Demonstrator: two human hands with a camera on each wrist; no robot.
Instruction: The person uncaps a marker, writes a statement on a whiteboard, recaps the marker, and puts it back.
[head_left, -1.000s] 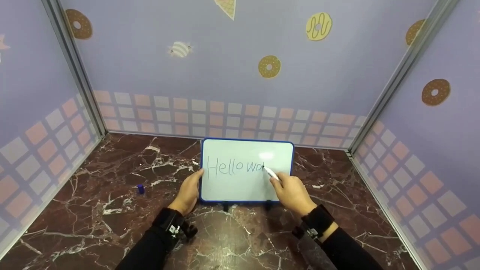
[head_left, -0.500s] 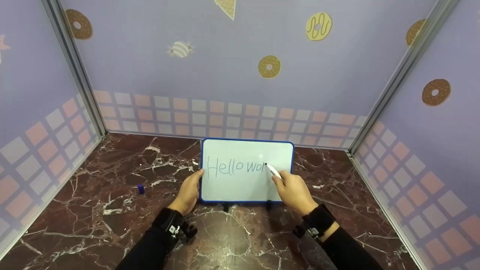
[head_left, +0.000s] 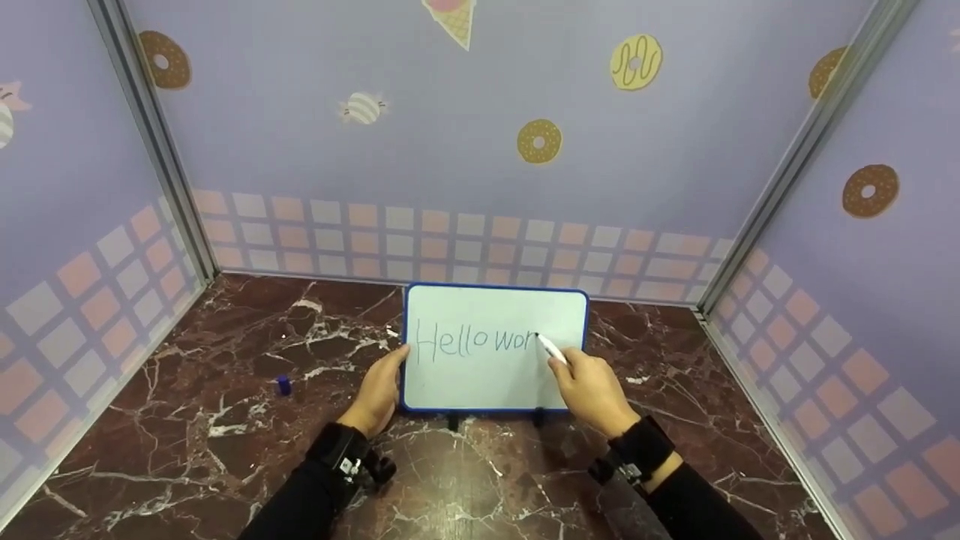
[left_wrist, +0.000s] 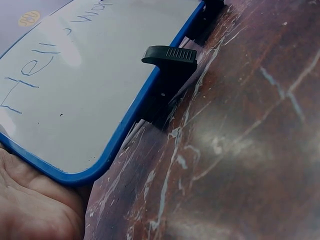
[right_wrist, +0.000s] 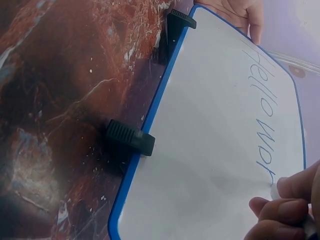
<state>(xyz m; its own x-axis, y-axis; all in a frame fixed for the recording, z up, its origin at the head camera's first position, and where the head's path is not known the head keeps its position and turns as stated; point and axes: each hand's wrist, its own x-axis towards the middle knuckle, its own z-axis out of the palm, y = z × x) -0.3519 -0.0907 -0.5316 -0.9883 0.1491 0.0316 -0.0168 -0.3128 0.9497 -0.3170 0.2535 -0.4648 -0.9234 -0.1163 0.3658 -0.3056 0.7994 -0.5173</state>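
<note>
We see the right hand [head_left: 595, 390] at the right side of the board [head_left: 480, 382], its fingers grasping a white pen [head_left: 553, 350] near the front end. The pen slants up and to the left, its dark tip at the end of the last letter; we cannot be sure that it touches the surface. The writing [head_left: 467, 344], in thin blue line, reads "Hello wor" across the board's middle.

We find the left hand [head_left: 375, 391] against the board's left edge, with the lower corner in front of its palm in the left wrist view. Most of its fingers are hidden behind the board, so we cannot tell whether they are curled round it.

The board is white with a blue rim and faces us near the back of the counter [head_left: 360, 517], with two black feet [head_left: 453, 422] at its lower edge. To the left of the left hand, well apart from the board, we see a small blue cap [head_left: 283, 385] on the brown, pale-veined marble pattern. Behind stands a lilac wall [head_left: 450, 120] printed with doughnuts and pink and white squares.
</note>
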